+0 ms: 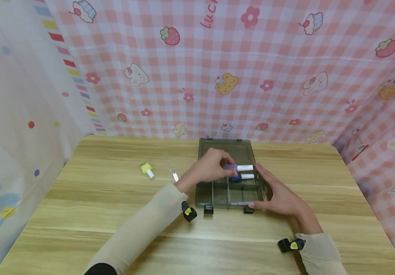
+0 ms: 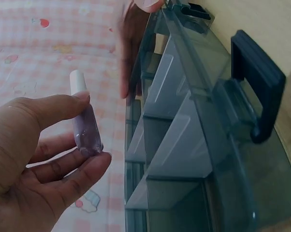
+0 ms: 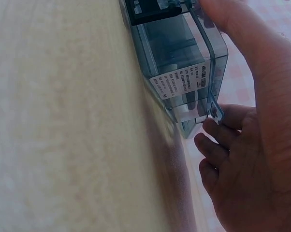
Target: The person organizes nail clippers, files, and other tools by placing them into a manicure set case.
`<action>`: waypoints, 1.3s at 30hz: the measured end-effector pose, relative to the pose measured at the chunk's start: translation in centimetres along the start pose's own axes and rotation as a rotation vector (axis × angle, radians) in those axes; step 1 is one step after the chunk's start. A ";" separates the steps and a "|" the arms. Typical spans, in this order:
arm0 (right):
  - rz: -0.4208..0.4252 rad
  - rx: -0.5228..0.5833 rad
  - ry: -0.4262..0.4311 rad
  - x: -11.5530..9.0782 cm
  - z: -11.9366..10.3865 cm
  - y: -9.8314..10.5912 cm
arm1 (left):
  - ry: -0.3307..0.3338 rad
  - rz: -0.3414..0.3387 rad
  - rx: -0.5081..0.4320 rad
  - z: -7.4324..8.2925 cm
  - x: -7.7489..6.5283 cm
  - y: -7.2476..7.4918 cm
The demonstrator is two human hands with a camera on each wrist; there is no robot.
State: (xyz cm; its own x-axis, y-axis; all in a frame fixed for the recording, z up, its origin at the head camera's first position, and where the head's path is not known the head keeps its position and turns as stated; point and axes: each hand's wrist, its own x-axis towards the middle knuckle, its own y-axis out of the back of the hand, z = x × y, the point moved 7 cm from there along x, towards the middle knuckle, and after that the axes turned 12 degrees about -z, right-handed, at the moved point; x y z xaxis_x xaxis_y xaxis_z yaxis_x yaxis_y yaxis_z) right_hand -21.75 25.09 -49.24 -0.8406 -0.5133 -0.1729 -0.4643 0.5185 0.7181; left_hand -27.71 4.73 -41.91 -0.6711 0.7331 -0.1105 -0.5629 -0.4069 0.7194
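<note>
My left hand pinches a purple nail polish bottle with a white cap between thumb and fingers, over the compartment box. The box is dark, see-through plastic, its lid laid back at the far side. Beneath the left hand lies a dark blue nail polish bottle with a white cap, inside the box. At the box's right side my right hand holds it, thumb at the front corner near a clasp, fingers along the side wall. A pale slim item lies in a front compartment.
Left of the box a yellow nail polish bottle lies on its side on the wooden table. A metal nail clipper lies by the left forearm, with tiny clear pieces behind it. Checked cloth hangs behind the table.
</note>
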 end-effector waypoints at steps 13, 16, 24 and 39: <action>-0.007 0.015 0.011 0.0 -0.2 -0.1 | 0.000 -0.023 0.055 0.6 1.4 -1.2; -0.006 0.004 0.011 0.1 -0.1 -0.1 | -0.008 -0.011 0.056 0.4 1.2 -1.0; -0.008 0.004 -0.008 0.0 0.0 -0.1 | -0.017 0.023 0.078 0.3 -0.4 0.0; -0.003 0.008 0.002 0.0 -0.2 -0.1 | 0.007 0.127 0.129 -0.7 -4.3 2.2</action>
State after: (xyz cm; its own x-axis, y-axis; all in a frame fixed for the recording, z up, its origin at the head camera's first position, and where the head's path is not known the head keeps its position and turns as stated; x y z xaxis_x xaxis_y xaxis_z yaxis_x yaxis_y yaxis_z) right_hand -21.61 24.85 -49.18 -0.8388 -0.5160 -0.1737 -0.4688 0.5221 0.7125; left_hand -26.42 0.24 -40.32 -0.7368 0.6759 -0.0177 -0.4070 -0.4225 0.8098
